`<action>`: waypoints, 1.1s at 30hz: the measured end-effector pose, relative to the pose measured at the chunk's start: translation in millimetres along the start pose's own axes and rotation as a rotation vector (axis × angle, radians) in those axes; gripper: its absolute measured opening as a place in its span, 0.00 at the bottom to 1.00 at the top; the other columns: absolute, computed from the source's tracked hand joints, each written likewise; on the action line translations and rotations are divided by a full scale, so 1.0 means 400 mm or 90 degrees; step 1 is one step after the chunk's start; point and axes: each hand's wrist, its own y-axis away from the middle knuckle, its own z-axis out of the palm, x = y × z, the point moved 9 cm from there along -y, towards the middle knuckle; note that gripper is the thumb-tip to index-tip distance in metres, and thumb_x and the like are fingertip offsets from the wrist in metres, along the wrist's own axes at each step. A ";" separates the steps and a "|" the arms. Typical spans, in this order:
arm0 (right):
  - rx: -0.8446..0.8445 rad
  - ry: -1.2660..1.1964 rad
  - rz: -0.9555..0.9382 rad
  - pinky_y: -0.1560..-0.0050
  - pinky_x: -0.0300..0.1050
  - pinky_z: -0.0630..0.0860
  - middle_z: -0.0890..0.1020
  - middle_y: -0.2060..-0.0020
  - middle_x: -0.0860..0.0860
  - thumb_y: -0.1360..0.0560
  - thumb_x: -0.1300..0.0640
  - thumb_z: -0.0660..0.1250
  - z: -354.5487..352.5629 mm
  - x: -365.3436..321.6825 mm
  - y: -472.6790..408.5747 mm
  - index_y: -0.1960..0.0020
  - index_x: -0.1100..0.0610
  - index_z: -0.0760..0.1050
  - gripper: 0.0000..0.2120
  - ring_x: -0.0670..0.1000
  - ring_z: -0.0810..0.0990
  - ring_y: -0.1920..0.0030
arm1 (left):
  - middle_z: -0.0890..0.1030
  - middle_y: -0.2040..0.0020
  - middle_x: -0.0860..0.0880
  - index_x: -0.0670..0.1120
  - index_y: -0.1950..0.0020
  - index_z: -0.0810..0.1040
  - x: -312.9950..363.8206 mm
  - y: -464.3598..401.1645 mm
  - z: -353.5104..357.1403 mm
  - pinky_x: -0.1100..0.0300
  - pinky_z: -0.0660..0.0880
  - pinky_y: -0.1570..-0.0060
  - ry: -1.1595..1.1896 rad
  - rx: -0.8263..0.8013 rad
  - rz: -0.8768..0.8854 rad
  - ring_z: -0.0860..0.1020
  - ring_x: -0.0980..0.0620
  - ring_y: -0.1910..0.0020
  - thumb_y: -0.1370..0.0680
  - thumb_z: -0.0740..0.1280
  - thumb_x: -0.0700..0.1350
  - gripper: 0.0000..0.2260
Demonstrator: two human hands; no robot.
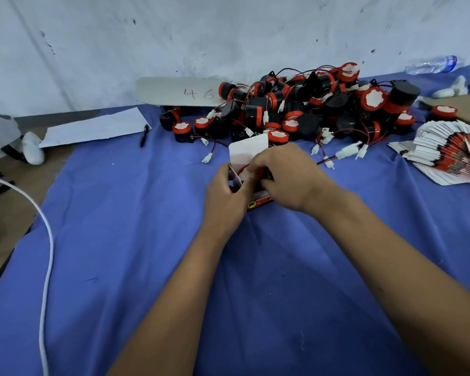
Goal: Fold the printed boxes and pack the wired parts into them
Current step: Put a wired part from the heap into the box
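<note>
Both hands, left hand (225, 191) and right hand (285, 177), clamp one printed box (255, 196), flap up. Thin card, likely light and crushable: hold the side walls; the wired part (246, 173) inside looks rigid.

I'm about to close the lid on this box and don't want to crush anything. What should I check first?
1. Box held by both hands, left hand and right hand: ok.
2. Top flap open and upright: ok.
3. Part inside the box opening: ok.
4. Part's wire and connector fully tucked in: cannot tell, hands cover it.
5. Side flaps folded in: cannot tell.
6. More parts in pile and flat boxes within reach: ok.
</note>
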 end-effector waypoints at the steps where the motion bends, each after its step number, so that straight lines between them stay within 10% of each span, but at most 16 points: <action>1: 0.011 -0.025 -0.015 0.44 0.50 0.77 0.85 0.48 0.50 0.25 0.66 0.67 -0.009 -0.001 0.003 0.42 0.54 0.84 0.16 0.54 0.81 0.46 | 0.81 0.55 0.39 0.43 0.51 0.76 0.001 0.001 -0.001 0.52 0.78 0.62 -0.017 0.012 0.008 0.80 0.39 0.57 0.19 0.70 0.51 0.12; 5: 0.179 0.076 0.006 0.36 0.54 0.70 0.82 0.41 0.49 0.23 0.57 0.68 -0.098 0.045 0.027 0.36 0.51 0.80 0.15 0.55 0.73 0.36 | 0.78 0.63 0.47 0.47 0.58 0.70 -0.008 -0.001 -0.006 0.67 0.68 0.68 -0.062 0.022 0.005 0.74 0.49 0.65 0.21 0.73 0.49 0.14; 8: 0.044 0.210 0.154 0.33 0.59 0.65 0.83 0.45 0.52 0.19 0.47 0.64 -0.089 0.135 0.028 0.37 0.48 0.78 0.13 0.58 0.75 0.38 | 0.77 0.63 0.52 0.50 0.60 0.68 -0.012 -0.002 -0.006 0.69 0.67 0.68 -0.092 0.015 -0.003 0.74 0.54 0.65 0.21 0.74 0.50 0.15; 13: 0.081 0.140 0.167 0.58 0.52 0.80 0.85 0.56 0.55 0.21 0.56 0.70 -0.110 0.116 0.033 0.52 0.54 0.85 0.06 0.59 0.82 0.56 | 0.79 0.60 0.49 0.50 0.60 0.68 -0.011 -0.002 -0.004 0.68 0.69 0.67 -0.096 0.013 0.004 0.76 0.53 0.62 0.21 0.73 0.49 0.15; 18: 0.075 0.221 0.095 0.66 0.48 0.70 0.78 0.60 0.54 0.26 0.67 0.65 -0.051 0.026 0.001 0.56 0.57 0.78 0.07 0.59 0.77 0.58 | 0.81 0.60 0.43 0.44 0.58 0.72 -0.015 -0.007 -0.003 0.57 0.72 0.65 -0.098 0.013 0.002 0.78 0.45 0.61 0.23 0.74 0.47 0.13; 23: -0.010 0.158 0.115 0.71 0.45 0.58 0.69 0.63 0.50 0.18 0.45 0.62 0.023 0.041 -0.018 0.63 0.54 0.66 0.19 0.54 0.71 0.63 | 0.81 0.59 0.46 0.42 0.54 0.76 0.003 -0.004 -0.002 0.50 0.77 0.60 -0.099 0.006 0.045 0.78 0.45 0.59 0.24 0.74 0.44 0.08; 29: 0.050 0.171 0.146 0.62 0.48 0.68 0.77 0.55 0.55 0.23 0.59 0.67 -0.005 0.055 -0.042 0.47 0.57 0.80 0.06 0.59 0.76 0.56 | 0.84 0.54 0.50 0.46 0.44 0.81 0.016 -0.001 0.006 0.71 0.72 0.63 -0.056 -0.041 0.055 0.78 0.57 0.62 0.24 0.73 0.38 0.10; 33: -0.013 0.125 0.108 0.70 0.43 0.61 0.72 0.66 0.50 0.23 0.44 0.65 0.026 0.048 -0.047 0.65 0.56 0.69 0.19 0.54 0.73 0.64 | 0.80 0.60 0.57 0.49 0.48 0.78 0.014 -0.002 0.015 0.70 0.71 0.62 -0.063 -0.070 0.066 0.77 0.58 0.63 0.28 0.74 0.38 0.12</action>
